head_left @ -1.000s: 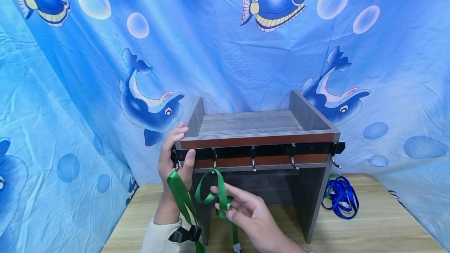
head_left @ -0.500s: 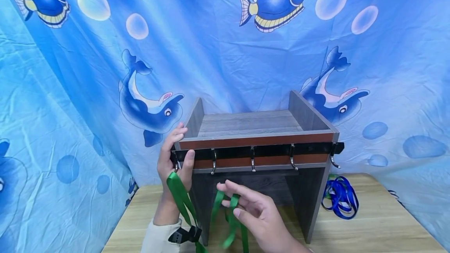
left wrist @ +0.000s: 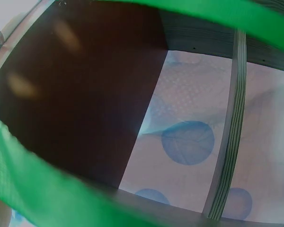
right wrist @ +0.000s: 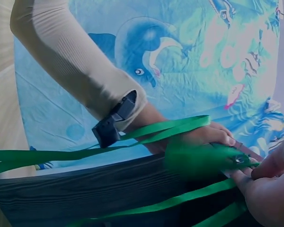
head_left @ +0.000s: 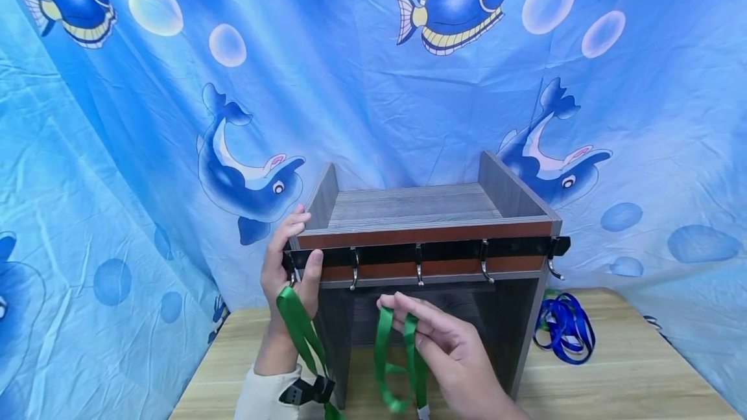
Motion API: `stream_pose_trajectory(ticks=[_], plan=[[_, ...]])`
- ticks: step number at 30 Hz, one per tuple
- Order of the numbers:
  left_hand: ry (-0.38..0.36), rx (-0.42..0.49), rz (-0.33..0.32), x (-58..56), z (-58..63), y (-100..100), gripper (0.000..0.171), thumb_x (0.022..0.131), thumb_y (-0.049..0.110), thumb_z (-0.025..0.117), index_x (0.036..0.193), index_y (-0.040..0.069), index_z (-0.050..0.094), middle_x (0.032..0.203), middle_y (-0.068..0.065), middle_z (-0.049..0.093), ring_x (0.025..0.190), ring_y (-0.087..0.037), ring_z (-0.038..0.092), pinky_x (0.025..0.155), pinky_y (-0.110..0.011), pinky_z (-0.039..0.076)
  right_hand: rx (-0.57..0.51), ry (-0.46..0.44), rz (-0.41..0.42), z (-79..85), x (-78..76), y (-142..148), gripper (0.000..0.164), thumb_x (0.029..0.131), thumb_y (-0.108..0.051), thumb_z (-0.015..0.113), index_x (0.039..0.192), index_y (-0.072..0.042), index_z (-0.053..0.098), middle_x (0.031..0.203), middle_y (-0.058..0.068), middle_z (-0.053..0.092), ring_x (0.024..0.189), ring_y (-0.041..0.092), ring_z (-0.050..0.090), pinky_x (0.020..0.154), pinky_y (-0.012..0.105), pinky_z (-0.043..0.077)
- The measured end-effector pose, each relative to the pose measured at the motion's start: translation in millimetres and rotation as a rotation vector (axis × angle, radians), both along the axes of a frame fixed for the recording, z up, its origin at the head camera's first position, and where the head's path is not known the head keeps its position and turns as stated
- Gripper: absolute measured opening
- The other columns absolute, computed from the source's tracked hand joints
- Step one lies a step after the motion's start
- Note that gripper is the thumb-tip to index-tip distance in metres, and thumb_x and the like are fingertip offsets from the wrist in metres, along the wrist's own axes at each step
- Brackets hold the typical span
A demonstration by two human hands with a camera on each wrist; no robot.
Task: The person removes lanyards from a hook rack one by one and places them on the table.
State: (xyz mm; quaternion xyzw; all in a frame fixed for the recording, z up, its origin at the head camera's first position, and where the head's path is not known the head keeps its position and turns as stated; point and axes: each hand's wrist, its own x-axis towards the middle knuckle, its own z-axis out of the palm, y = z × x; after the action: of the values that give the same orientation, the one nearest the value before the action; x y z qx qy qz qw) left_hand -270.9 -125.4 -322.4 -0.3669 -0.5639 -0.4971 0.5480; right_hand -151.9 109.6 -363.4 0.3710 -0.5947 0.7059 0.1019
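On my head feed, read as a dial, the right hand (head_left: 446,342) sits at five o'clock. Its thumb and fingers are together, clamped on a green strap (head_left: 382,349) that hangs in two lengths at six o'clock. A pale clip (head_left: 423,413) shows at the strap's lower end, by the bottom edge. I see the strap below the rail (head_left: 385,253) and apart from its hooks (head_left: 419,266), in front of the gap under the shelf (head_left: 411,206).

The left hand (head_left: 277,274) is at about half past seven. It grips the shelf's left corner, thumb across the front of the rail, other fingers up along the side wall. A second strap (head_left: 294,316), also green, hangs at seven o'clock just below that thumb, passing in front of the wrist; the hand covers its upper end, so I cannot tell what it hangs from. Below it I can make out a black wrist device (head_left: 307,390) against a pale sleeve (head_left: 265,391).

At four o'clock, some blue straps (head_left: 569,332) lie bundled on the table (head_left: 636,368), just right of the shelf. A blue curtain (head_left: 379,83) with dolphins and fish fills twelve o'clock.

My right wrist feed gives the held strap only as a blur beside the fingertips.
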Motion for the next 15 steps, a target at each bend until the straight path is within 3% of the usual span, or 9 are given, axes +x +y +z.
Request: stream_pose_trajectory(ticks=[7,15], plan=[[0.005,0.009,-0.004,-0.3,0.4,1,0.041,0.093,0.014,0.068,0.122,-0.014,0.058,0.138,-0.013,0.070,0.142,-0.027,0.060,0.124,-0.037,0.045,0.005,0.014,-0.034,4.4,3.7,14,0.054,0.103,0.018,0.037,0.155,0.007,0.045,0.155,0.010,0.061,0.142,0.015,0.060,0.115,0.024,0.050],[-0.005,0.011,-0.009,0.3,0.2,1,0.041,0.093,0.012,0.067,0.122,-0.014,0.058,0.138,-0.016,0.070,0.143,-0.027,0.060,0.124,-0.038,0.045,-0.054,-0.080,0.094,11.0,7.4,33,0.050,0.103,0.019,0.033,0.152,0.016,0.041,0.154,0.015,0.060,0.144,0.019,0.059,0.117,0.028,0.050]])
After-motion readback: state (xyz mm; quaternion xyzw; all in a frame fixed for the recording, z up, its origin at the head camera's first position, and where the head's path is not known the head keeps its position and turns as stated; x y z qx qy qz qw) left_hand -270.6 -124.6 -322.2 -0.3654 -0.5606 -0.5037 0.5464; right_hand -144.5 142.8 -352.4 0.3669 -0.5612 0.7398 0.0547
